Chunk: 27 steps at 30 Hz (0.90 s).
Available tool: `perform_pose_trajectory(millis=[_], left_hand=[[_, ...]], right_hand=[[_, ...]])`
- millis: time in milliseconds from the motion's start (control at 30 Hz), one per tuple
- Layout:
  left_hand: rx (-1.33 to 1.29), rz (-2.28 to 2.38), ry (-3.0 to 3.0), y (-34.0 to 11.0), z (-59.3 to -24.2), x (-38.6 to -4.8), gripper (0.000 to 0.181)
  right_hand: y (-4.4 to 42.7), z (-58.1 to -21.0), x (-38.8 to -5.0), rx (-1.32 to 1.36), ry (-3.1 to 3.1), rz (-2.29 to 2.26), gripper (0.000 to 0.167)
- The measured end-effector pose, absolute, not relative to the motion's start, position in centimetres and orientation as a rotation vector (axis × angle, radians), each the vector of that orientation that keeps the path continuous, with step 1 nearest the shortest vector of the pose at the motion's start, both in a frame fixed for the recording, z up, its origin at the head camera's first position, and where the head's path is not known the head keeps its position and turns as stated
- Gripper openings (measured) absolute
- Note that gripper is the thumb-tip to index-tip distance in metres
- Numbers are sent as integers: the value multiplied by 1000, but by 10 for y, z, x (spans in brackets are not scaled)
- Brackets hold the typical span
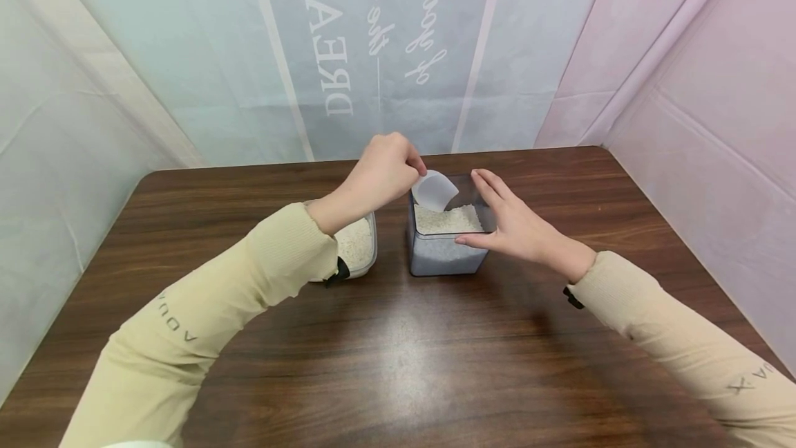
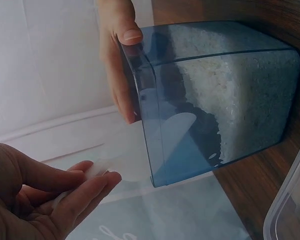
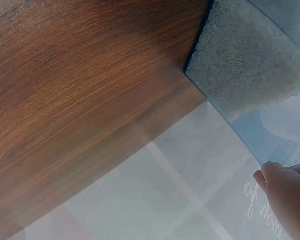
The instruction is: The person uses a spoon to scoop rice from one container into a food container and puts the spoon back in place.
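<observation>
My left hand [image 1: 388,166] pinches the handle of a white scoop [image 1: 435,191]. The scoop's cup dips tilted inside the top of a clear bluish box-shaped container [image 1: 443,263]. White rice [image 1: 461,220] fills much of that container and slopes up to one side. With thumb and fingers spread over its rim, my right hand [image 1: 516,223] holds the container at its right side. In the left wrist view, the scoop [image 2: 179,129] shows through the container's wall, a few grains [image 2: 213,156] near it. How much rice the cup holds cannot be told.
Left of the container, a shallow clear tub [image 1: 373,254] with rice in it stands partly hidden under my left forearm. Both stand on a dark wooden table [image 1: 398,358]. Beyond the back edge hangs a pale curtain [image 1: 236,88] with printed letters; more cloth hangs at both sides.
</observation>
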<state>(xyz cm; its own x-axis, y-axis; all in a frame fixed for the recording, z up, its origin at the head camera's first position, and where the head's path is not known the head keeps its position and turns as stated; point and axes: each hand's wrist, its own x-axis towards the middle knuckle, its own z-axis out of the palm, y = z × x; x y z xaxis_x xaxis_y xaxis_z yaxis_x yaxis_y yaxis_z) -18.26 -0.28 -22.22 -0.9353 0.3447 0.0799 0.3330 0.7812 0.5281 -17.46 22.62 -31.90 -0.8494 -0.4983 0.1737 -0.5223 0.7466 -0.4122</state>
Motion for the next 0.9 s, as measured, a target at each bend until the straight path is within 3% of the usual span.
perform_pose_trajectory(millis=[900], left_hand=[[638,717,2860,13,-241,-198,24]], right_hand=[[226,-320,-174,836,-2890,731,104]])
